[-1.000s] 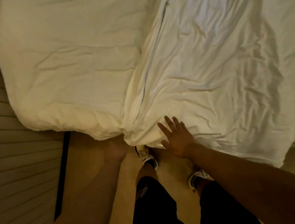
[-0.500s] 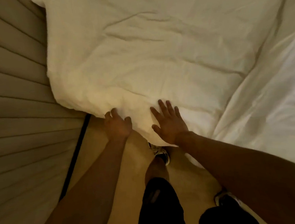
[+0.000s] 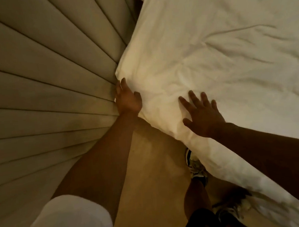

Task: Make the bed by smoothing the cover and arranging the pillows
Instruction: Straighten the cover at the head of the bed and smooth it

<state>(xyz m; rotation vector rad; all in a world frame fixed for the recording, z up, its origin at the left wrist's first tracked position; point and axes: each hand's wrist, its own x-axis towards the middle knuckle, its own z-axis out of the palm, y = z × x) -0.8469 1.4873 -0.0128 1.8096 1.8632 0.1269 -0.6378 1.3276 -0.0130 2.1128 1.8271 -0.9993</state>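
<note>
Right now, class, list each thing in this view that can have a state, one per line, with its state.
Left hand: at the pillow's corner beside the padded wall, fingers extended, not clearly gripping.
Right hand: open, fingers spread, flat on the pillow.
Pillow: lying on the bed, creased, its corner against the padded wall.
Padded wall: ribbed, upright beside the bed.
Shoe: on the floor, partly under the bedding's edge.
</note>
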